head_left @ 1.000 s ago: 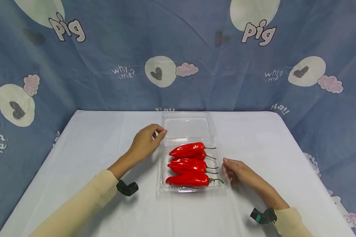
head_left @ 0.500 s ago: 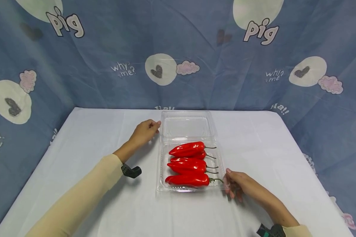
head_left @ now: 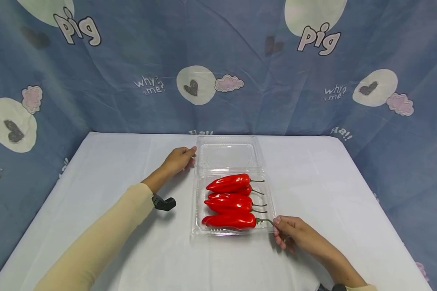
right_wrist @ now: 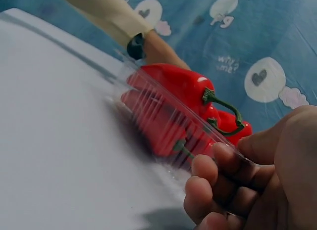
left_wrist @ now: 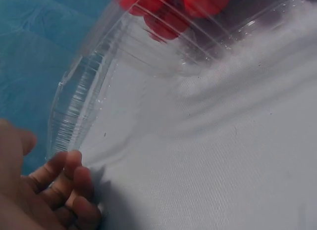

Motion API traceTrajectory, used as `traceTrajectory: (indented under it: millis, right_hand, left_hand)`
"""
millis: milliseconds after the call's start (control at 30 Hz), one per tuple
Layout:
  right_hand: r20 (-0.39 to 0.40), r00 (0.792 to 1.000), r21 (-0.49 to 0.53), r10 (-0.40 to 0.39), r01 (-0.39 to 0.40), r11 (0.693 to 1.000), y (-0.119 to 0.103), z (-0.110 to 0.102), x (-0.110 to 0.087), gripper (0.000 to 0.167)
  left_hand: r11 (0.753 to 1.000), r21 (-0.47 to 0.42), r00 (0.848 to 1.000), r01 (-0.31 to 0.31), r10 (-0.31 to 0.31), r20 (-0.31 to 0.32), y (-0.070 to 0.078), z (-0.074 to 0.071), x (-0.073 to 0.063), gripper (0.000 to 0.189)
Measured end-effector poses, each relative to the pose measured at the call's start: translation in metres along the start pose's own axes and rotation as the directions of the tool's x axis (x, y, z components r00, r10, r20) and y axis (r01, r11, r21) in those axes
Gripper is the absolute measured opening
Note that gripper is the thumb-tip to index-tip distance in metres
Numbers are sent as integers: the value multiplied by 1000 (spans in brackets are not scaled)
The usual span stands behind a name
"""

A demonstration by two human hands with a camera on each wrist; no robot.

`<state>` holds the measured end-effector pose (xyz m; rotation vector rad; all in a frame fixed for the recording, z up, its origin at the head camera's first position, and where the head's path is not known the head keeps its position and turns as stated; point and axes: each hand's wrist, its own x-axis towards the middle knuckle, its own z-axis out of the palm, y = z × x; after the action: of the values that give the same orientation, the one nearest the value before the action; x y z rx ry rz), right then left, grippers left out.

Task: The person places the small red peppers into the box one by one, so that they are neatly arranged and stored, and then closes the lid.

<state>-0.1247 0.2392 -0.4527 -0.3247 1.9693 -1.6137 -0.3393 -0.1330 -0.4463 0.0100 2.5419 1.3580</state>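
A clear plastic clamshell container [head_left: 197, 226] lies on the table with its lid [head_left: 228, 157] folded back flat. In its base are several shiny red peppers [head_left: 229, 221], their green stems towards the right. My left hand [head_left: 178, 159] is at the left edge of the lid; in the left wrist view its fingertips [left_wrist: 74, 158] meet the lid's corner, the thumb apart from them. At the base's near right corner, my right hand [head_left: 295, 232] pinches the rim between thumb and fingers, next to the lowest pepper's stem, as the right wrist view shows.
A white cloth covers the table [head_left: 131, 258]. Blue printed fabric [head_left: 269, 81] hangs behind it and along both sides. Dark wrist cameras [head_left: 164, 203] sit at the cuffs.
My left hand has shifted away along the lid's left edge and its thumb has parted from the fingers. My right hand has slid towards the near right corner of the container.
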Motion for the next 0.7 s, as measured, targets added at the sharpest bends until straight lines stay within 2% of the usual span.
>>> traceTrajectory:
  millis: [133, 300, 500, 700]
  right_hand:
    - [-11, 1000, 2, -7, 7, 1000, 1, 0, -1, 44]
    - [-25, 999, 19, 24, -23, 1000, 2, 0, -1, 43]
    - [-20, 1000, 31, 7, -6, 1000, 1, 1, -2, 43]
    - [-23, 1000, 30, -7, 8, 1000, 0, 1, -3, 45]
  left_hand:
    - [999, -29, 999, 27, -25, 37, 1, 3, 4, 48]
    - [998, -67, 998, 19, -15, 55, -2, 5, 8, 40]
    - [994, -83, 996, -77, 81, 44, -4, 7, 9, 34]
    - [979, -102, 985, -174, 173, -24, -1, 7, 6, 29]
